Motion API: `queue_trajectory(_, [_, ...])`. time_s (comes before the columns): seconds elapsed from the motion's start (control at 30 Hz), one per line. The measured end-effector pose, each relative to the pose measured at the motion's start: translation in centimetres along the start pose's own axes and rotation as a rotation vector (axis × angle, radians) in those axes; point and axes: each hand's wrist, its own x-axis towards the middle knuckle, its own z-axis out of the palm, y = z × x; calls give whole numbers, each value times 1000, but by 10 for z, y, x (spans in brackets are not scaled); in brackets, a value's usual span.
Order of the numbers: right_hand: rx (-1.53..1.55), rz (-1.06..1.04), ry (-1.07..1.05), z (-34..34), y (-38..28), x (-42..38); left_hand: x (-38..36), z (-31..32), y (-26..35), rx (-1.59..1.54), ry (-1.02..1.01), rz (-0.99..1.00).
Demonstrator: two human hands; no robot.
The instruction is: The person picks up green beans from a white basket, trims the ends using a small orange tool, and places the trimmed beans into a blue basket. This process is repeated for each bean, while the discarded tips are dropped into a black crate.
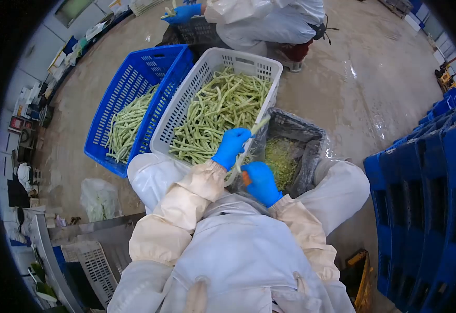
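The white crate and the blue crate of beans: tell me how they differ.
The white crate holds a broad, tangled heap of beans; the blue crate holds a smaller pile, lying more neatly aligned. The white crate stands near the left hand; the blue crate stands farther off, to the white crate's left. Both have slotted sides and hold green beans.
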Motion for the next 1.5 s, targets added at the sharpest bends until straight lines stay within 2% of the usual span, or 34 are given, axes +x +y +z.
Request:
queue_trajectory(0.03, [-6,-1,4,-2,4,0,-1,-1,0,6,-117,-2])
queue_trajectory(0.1, [148,304,224,-11,17,0,-12,-2,5,82,-160,-33])
queue_trajectory(0.17, [418,519,601,-29,43,0,-22,-9,4,247,-218,-51])
queue_trajectory(0.23, [590,643,988,-52,89,-15,-29,-20,1,239,-214,-71])
queue_trajectory(0.27, [590,643,994,-62,94,-19,-31,-27,0,225,-205,-92])
queue_trajectory(0.33, [473,861,1203,-80,91,-20,-38,-36,6,216,-237,-92])
queue_trajectory(0.37, [362,906,976,-78,87,-19,-42,-38,8,158,-267,-142])
queue_trajectory(0.43, [194,556,581,-57,69,-7,-46,-38,10,109,-311,-201])
queue_trajectory(0.5, [38,290,431,-48,33,10,-51,-33,14,121,-335,-198])
queue_trajectory(0.53, [36,289,432,-47,32,9,-52,-32,15,133,-355,-193])
queue_trajectory(0.6, [-189,155,116,-45,31,8,-53,-33,14,133,-374,-185])
queue_trajectory(0.67, [-245,111,105,-44,31,8,-52,-36,12,132,-392,-179])
queue_trajectory(0.77, [-132,213,101,-37,32,6,-53,-36,10,90,-380,-201])
queue_trajectory(0.83, [-161,259,170,-32,30,2,-55,-32,9,338,-311,-47])
queue_trajectory(0.87, [-162,262,166,-29,29,0,-50,-32,-3,335,-312,-50])
queue_trajectory(0.93, [152,369,354,-24,22,2,-38,-34,-31,515,-210,353])
queue_trajectory(0.97, [151,369,350,-21,25,0,-36,-32,-41,511,-208,352])
queue_trajectory(1.03, [959,634,465,-15,30,-1,-39,-22,-49,444,-181,396])
queue_trajectory(1.07, [958,636,456,-12,31,-3,-41,-18,-52,439,-174,394])
queue_trajectory(1.13, [1169,733,453,-10,30,-1,-46,-11,-52,184,-236,-4])
queue_trajectory(1.17, [1167,737,447,-7,32,-3,-39,-19,-62,18,-224,-98])
queue_trajectory(1.23, [758,753,146,2,36,-12,-32,-30,-42,-292,-113,64])
queue_trajectory(1.27, [759,759,133,5,39,-17,-21,-51,-30,-324,-50,135])
queue_trajectory(1.3, [760,814,221,5,45,-21,-8,-82,-14,-353,15,208])
queue_trajectory(1.33, [761,868,308,4,51,-23,-1,-116,6,-486,130,255])
queue_trajectory(1.37, [734,908,386,0,58,-23,-3,-144,35,-664,163,359])
queue_trajectory(1.4, [609,916,411,-2,74,-32,-5,-192,58,269,407,502])
queue_trajectory(1.43, [484,921,435,-2,89,-41,5,-231,78,-581,354,418])
queue_trajectory(1.47, [489,929,426,-5,91,-41,2,-267,93,-373,492,514])
queue_trajectory(1.5, [298,952,370,-10,91,-38,3,-301,112,65,699,554])
